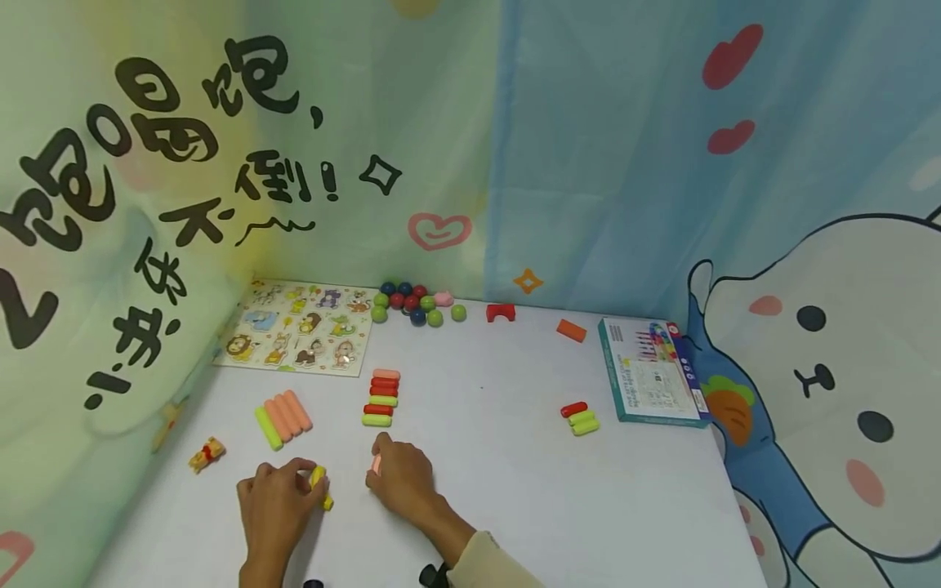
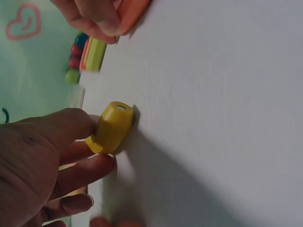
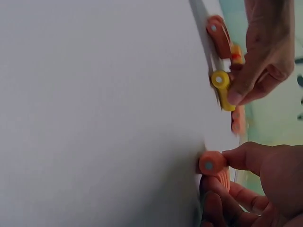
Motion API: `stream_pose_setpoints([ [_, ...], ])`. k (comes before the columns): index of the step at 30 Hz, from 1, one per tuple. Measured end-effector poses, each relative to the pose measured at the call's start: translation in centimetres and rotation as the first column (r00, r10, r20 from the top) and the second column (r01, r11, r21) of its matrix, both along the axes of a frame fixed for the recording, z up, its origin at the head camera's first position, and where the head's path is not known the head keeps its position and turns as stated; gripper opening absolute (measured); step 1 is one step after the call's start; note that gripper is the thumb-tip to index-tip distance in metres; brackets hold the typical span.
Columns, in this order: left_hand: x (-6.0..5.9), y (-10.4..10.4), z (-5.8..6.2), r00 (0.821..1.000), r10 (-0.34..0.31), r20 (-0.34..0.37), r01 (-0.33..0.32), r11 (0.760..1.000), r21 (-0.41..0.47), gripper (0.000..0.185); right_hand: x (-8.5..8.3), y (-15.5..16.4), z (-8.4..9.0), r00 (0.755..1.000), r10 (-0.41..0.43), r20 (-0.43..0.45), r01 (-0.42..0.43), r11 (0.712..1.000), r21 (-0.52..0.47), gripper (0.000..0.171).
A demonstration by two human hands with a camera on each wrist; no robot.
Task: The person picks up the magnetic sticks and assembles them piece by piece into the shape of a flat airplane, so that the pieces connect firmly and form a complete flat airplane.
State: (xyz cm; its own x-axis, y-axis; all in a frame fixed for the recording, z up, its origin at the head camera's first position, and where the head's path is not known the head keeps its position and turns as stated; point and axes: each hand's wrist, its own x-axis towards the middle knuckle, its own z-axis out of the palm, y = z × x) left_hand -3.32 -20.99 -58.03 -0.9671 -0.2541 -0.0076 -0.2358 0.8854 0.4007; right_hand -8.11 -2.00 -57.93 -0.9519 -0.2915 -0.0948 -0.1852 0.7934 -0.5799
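Pinching a short yellow peg (image 1: 320, 483) between the thumb and fingers of my left hand (image 1: 275, 506), I have it lying on its side on the white bench (image 1: 500, 474), near the front edge. The left wrist view shows the same yellow peg (image 2: 110, 127) with a small hole in its end, my thumb on top and fingers curled beneath. My right hand (image 1: 404, 482) sits just beside it and pinches an orange-pink peg (image 1: 376, 464) the same way; in the right wrist view that orange-pink peg (image 3: 211, 163) rests end-on against the bench under my thumb.

Both pegs look like small solid cylinders, hard and stiff, so I judge them light enough for a two-finger hold. Their rounded, smooth sides will likely roll if I let go on the flat bench, so the best hold seems to be across the middle of the barrel, not at the ends.

Beyond my hands lie a stack of red, orange and green pegs (image 1: 380, 398), a slanted row of peach pegs with a green one (image 1: 283, 416), and three more pegs (image 1: 581, 418) off to the right. A cluster of coloured balls (image 1: 415, 304), an animal puzzle board (image 1: 297, 328) and a boxed set (image 1: 650, 371) lie further back.
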Motion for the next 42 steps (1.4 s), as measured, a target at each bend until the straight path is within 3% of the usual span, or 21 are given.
stream_pose_setpoints([
  [6, -1.1, 2.9, -0.2, 0.997, -0.079, -0.010, 0.079, 0.997, 0.013, 0.028, -1.5, 2.4, -0.2, 0.990, -0.114, 0.078, 0.122, 0.987, -0.105, 0.028],
  [12, -2.8, 6.6, -0.9, 0.995, -0.102, -0.021, 0.103, 0.993, 0.059, 0.030, -3.8, 4.5, -0.7, 0.971, -0.220, 0.099, 0.232, 0.964, -0.132, 0.030],
  [19, -4.0, 10.4, -1.8, 0.993, -0.062, -0.099, 0.077, 0.985, 0.157, 0.028, -6.7, 6.1, -1.2, 0.951, -0.286, 0.117, 0.299, 0.946, -0.126, 0.031],
  [27, -5.6, 14.3, -2.4, 0.990, 0.002, -0.139, 0.024, 0.982, 0.187, 0.027, -9.3, 7.0, -1.0, 0.938, -0.315, 0.143, 0.334, 0.932, -0.138, 0.026],
  [35, -6.4, 15.5, -3.0, 0.984, 0.081, -0.161, -0.044, 0.975, 0.220, 0.033, -10.1, 7.3, -0.3, 0.946, -0.250, 0.205, 0.281, 0.950, -0.136, 0.025],
  [39, -6.3, 15.6, -3.2, 0.980, 0.109, -0.166, -0.062, 0.963, 0.263, 0.035, -10.2, 7.8, -0.3, 0.965, -0.189, 0.182, 0.210, 0.971, -0.110, 0.018],
  [42, -6.2, 15.6, -3.2, 0.979, 0.118, -0.167, -0.068, 0.959, 0.276, 0.034, -10.2, 8.2, -0.3, 0.983, -0.134, 0.125, 0.139, 0.990, -0.037, 0.013],
])
